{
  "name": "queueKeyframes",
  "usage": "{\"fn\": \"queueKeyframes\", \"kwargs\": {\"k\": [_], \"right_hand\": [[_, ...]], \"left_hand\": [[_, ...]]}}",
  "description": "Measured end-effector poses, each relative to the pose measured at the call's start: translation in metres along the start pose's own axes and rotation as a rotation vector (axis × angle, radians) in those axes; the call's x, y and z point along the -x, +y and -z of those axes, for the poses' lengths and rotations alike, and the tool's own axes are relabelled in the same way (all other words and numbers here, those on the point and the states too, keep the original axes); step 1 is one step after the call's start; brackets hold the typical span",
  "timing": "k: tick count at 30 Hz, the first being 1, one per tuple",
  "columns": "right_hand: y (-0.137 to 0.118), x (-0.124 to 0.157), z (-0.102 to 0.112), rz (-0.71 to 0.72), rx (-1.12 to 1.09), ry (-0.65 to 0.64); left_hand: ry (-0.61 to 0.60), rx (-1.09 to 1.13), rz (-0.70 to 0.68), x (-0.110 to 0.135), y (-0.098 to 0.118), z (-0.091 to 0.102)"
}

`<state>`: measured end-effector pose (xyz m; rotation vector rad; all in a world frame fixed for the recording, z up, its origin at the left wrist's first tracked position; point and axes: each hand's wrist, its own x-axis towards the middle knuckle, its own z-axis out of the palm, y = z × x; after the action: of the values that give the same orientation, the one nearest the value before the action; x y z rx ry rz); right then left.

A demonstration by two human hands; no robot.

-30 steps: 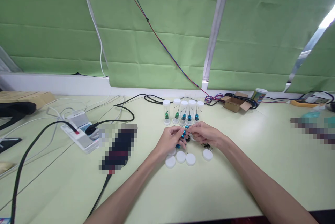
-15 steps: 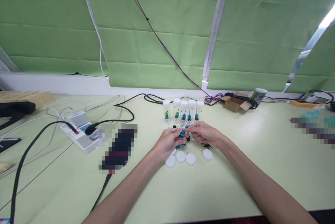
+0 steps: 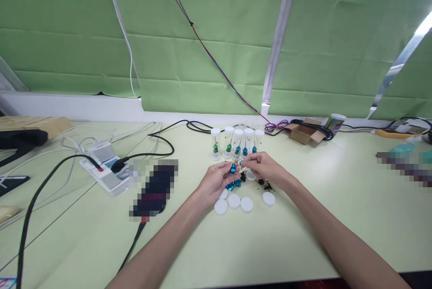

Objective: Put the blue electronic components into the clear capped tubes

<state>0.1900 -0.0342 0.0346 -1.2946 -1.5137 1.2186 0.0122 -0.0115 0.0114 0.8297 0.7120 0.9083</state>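
Observation:
My left hand (image 3: 218,180) pinches a small shiny blue metallic piece (image 3: 232,169) between thumb and fingers. A thin stem seems to rise from its top. Close to its right, my right hand (image 3: 265,166) has its thumb and index finger pressed together; what they hold, if anything, is too small to make out. Several more blue pieces (image 3: 230,186) lie on the table under my left hand, with small black parts (image 3: 243,176) beside them. Behind the hands stand several clear tubes with white caps (image 3: 215,144), holding green or blue pieces with thin wires.
Loose white round caps (image 3: 246,205) lie in front of my hands, one cap (image 3: 268,199) farther right. To the left are a blurred dark device (image 3: 155,190) and a white plastic case (image 3: 108,174) with cables. At the back right are a small cardboard box (image 3: 303,133) and a can (image 3: 335,122).
My right hand has drawn slightly away from the blue piece and turned a little. The blue piece in my left hand is tilted differently and its stem shows more clearly.

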Motion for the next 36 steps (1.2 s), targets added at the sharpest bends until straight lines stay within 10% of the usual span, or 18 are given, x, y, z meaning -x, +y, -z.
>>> {"fn": "queueKeyframes", "kwargs": {"k": [9,20,36], "right_hand": [[0.014,-0.011,0.001,0.218,0.334,0.275],[0.005,-0.007,-0.009,0.060,-0.107,0.173],[0.008,-0.008,-0.008,0.140,-0.077,0.135]], "left_hand": [[-0.091,-0.031,0.000,0.002,0.002,-0.001],[-0.197,-0.027,0.030,0.004,0.002,-0.003],[-0.265,-0.071,0.039,0.005,0.001,-0.002]]}}
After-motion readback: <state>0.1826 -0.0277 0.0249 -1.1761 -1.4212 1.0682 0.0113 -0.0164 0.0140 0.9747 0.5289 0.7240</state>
